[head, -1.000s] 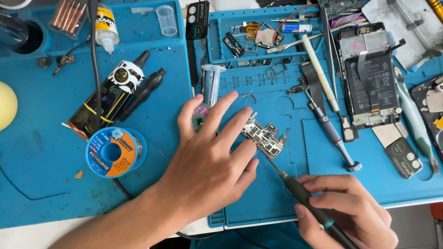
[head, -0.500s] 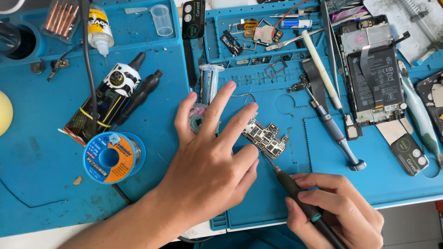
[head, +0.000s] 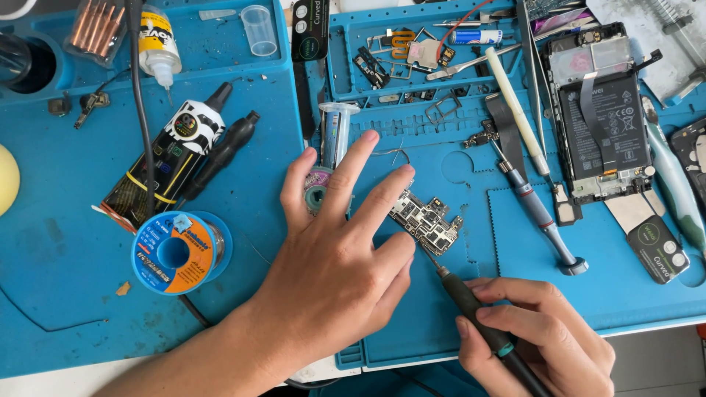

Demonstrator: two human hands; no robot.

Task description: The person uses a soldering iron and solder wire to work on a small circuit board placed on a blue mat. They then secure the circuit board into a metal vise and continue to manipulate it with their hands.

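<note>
My left hand lies flat on the blue work mat, fingers spread, fingertips pressing on the left edge of a small phone circuit board. My right hand grips a dark soldering iron like a pen at the bottom right. Its thin tip touches the lower edge of the board. A thin wire curves just above the board, past my middle finger.
An opened phone with its battery lies at the right, beside a screwdriver and a white stick. A solder spool, a black tube, a glue bottle and a parts tray surround the hands.
The view has shifted slightly. Both hands stay on the board and the iron, with the iron tip still at the board's lower edge.
</note>
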